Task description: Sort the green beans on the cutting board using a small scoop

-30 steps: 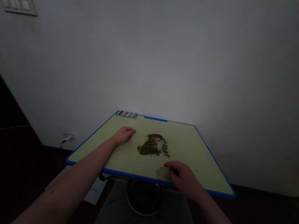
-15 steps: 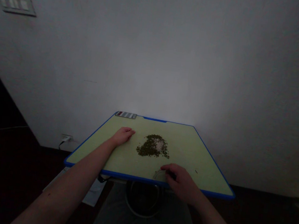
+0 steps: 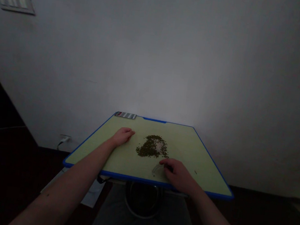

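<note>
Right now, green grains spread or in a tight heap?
Spread: the green grains lie in a loose, low patch on the board, strays around its edges.

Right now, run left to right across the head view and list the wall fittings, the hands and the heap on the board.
Switch panel → wall socket with plug → left hand → heap of small greenish-brown pieces → right hand.
</note>
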